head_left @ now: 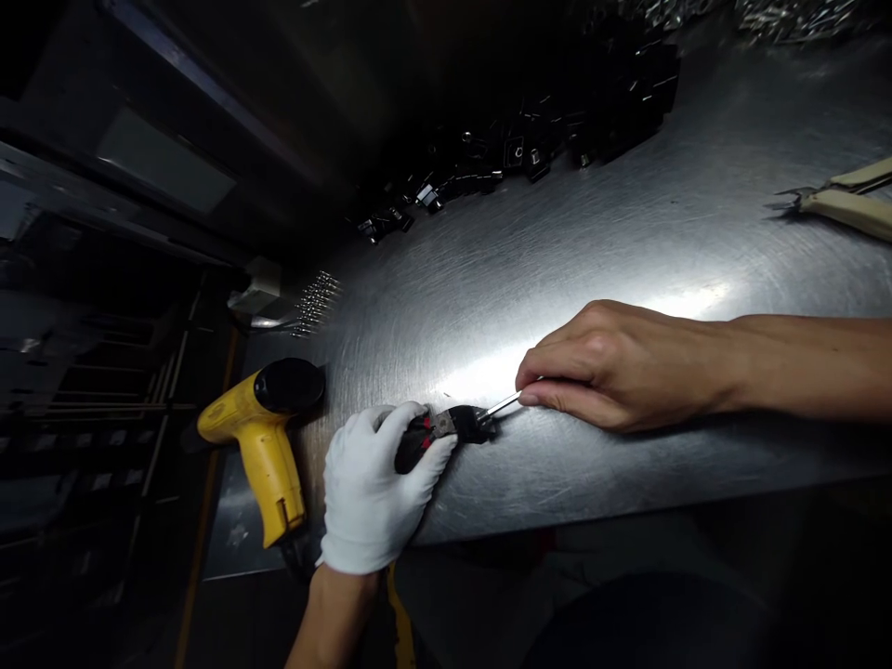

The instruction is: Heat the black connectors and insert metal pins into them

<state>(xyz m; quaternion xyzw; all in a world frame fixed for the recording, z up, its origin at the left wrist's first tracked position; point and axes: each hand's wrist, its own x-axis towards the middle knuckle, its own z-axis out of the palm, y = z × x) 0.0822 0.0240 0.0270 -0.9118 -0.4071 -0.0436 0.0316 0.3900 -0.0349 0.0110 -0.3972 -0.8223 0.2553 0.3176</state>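
Note:
My left hand (380, 483), in a white glove, is wrapped round a pair of pliers (441, 426) with black and red handles. At the pliers' jaws is a small black part (474, 425), low over the metal table or resting on it; I cannot tell which. My bare right hand (592, 372) pinches a thin, shiny metal rod (503, 404), its fingers closed. The rod slants down to the left, and its end meets the black part. What the rod's other end looks like is hidden in my right hand.
A yellow heat gun (268, 455) lies left of my gloved hand. Small metal pins (317, 304) stand in rows behind it. Black parts (516, 153) are heaped at the back of the metal table (627, 232). Cream-handled pliers (846, 197) lie at the right. The table's front edge runs close below my hands.

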